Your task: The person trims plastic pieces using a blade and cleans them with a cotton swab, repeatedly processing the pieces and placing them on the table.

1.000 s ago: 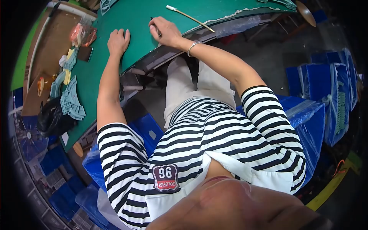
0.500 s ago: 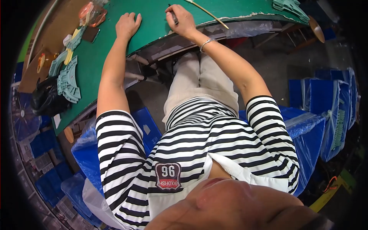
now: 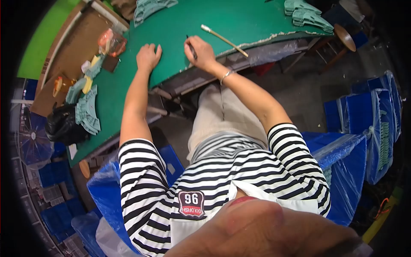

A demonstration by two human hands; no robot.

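Observation:
My left hand (image 3: 148, 58) lies palm down on the green table (image 3: 171, 25), thumb apart from the fingers and nothing seen in it. To its right, my right hand (image 3: 200, 53) is closed round a slim black pen-like tool (image 3: 192, 50), held at a slant above the table near its front edge. The tool's exact kind is too small to make out. A thin wooden stick with a pale end (image 3: 224, 41) lies to the right of this hand. No workpiece shows under either hand.
Pale green plastic parts lie at the left (image 3: 87, 111), far side (image 3: 152, 8) and far right (image 3: 310, 19). A black bag (image 3: 66, 122) and an orange item in clear wrap (image 3: 112, 42) are at the left. Blue bins (image 3: 349, 111) and a wooden stool (image 3: 344, 37) stand right.
The view has tilted up, so hands and table sit lower in the picture and more parts show at the far side. The right hand still grips the black tool.

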